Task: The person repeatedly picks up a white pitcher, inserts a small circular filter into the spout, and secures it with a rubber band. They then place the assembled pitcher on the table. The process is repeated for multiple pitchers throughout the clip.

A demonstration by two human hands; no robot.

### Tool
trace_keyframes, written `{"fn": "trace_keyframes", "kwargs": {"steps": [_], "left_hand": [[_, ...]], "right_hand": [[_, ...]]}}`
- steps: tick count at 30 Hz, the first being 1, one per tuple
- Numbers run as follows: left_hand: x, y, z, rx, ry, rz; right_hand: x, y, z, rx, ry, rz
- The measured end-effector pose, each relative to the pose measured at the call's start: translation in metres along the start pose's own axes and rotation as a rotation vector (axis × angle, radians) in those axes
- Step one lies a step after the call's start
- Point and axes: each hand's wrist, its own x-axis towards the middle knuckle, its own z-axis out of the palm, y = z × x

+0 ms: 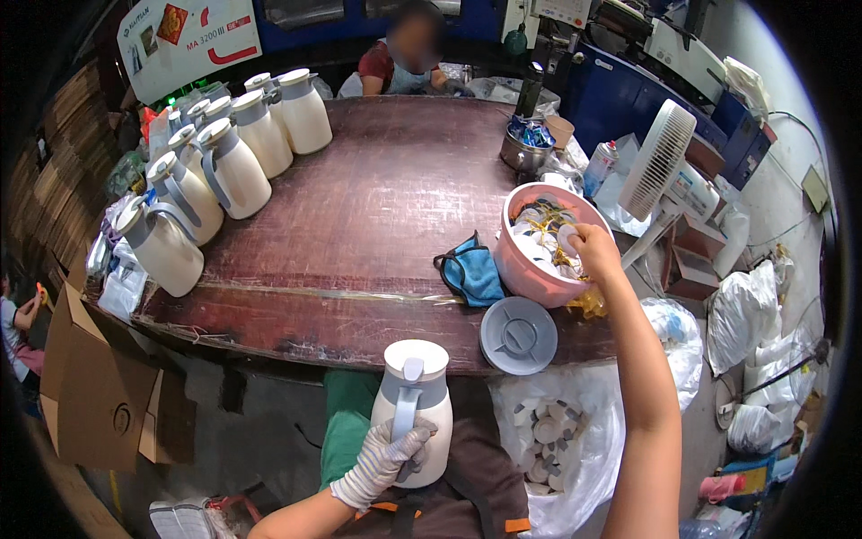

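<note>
Two hands are busy: your gloved left hand (382,460) has its fingers clamped round the grey handle of a white plastic thermos jug (414,409) held upright on your lap, below the dark wooden table (359,207). Your bare right hand (594,250) reaches into the pink plastic bowl (530,274) of small white parts, fingers pinched together, though what they grip I cannot tell.

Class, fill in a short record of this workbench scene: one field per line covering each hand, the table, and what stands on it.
Left hand: gloved left hand grips a white jug by its grey handle, held on the lap
Right hand: bare right hand reaches into a pink bowl of small white parts
Table: dark wooden table
Left side: row of white jugs
Near bowl: blue cloth, grey round lid
</note>
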Motion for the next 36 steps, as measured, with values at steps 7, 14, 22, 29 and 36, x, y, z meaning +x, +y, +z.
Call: {"fn": "trace_keyframes", "kwargs": {"steps": [7,14,22,29,36], "left_hand": [[0.003,-0.008,0.003,-0.092,0.071,0.072],[0.007,-0.013,0.005,-0.134,0.056,0.087],[0.020,-0.031,-0.030,-0.264,0.092,0.127],[0.022,-0.018,-0.043,0.024,0.082,0.167],[0.020,-0.006,-0.035,0.054,0.203,0.251]], "right_hand": [[-0.008,-0.013,-0.009,0.125,-0.041,0.146],[-0.024,-0.008,-0.002,0.311,0.566,-0.104],[-0.217,-0.124,0.031,1.046,-0.313,0.104],[-0.266,-0.176,0.065,1.257,-0.549,0.228],[-0.261,-0.148,0.070,1.484,-0.409,0.370]]}}
